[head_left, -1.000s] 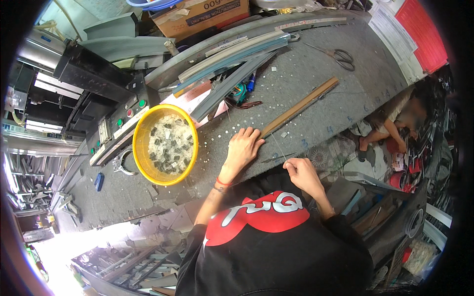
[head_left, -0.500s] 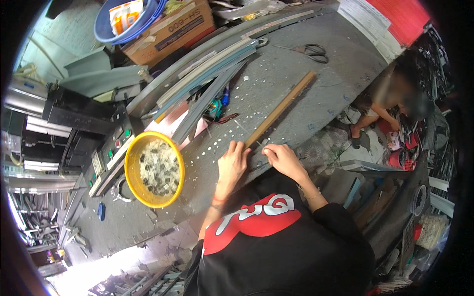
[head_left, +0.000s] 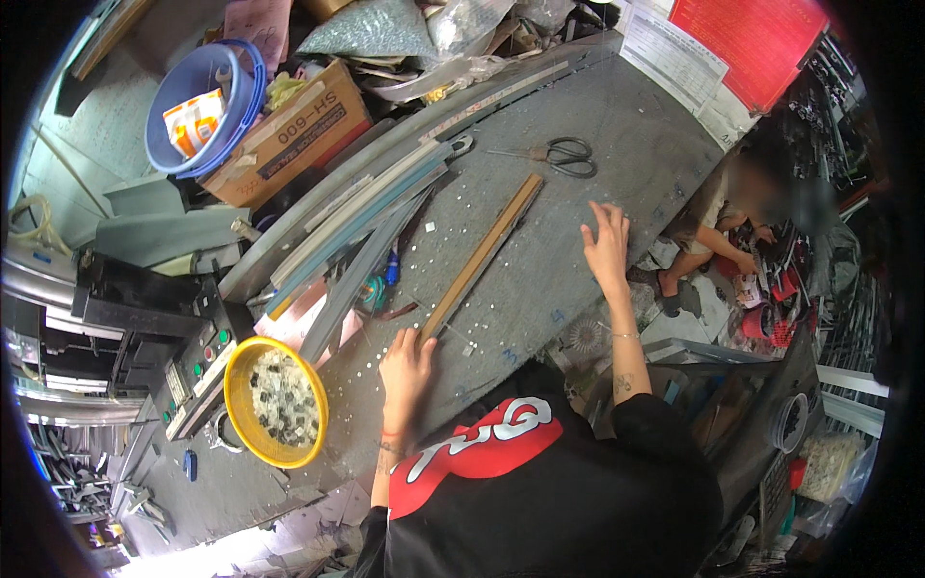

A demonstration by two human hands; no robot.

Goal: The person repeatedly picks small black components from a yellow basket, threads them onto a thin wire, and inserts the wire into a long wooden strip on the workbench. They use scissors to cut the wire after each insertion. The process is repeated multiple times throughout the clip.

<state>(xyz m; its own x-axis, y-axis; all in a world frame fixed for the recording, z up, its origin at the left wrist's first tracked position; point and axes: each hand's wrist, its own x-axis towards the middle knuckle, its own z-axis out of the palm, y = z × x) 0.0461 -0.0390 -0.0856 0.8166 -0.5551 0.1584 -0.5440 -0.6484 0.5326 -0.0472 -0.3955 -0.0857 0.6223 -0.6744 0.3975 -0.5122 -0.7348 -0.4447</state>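
The wooden strip (head_left: 482, 255) lay slantwise on the grey workbench (head_left: 626, 173), long, stiff and probably light, best gripped near its middle. My left hand (head_left: 407, 371) rested loosely open at its near end, grasping nothing; my right hand (head_left: 607, 246) pressed spread fingers on the bench.

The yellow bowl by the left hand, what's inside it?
The yellow bowl holds a heap of small pale and dark pieces, too small to identify. They cover its bottom, so anything beneath them is hidden. The left hand rests on the grey table beside it, not touching it.
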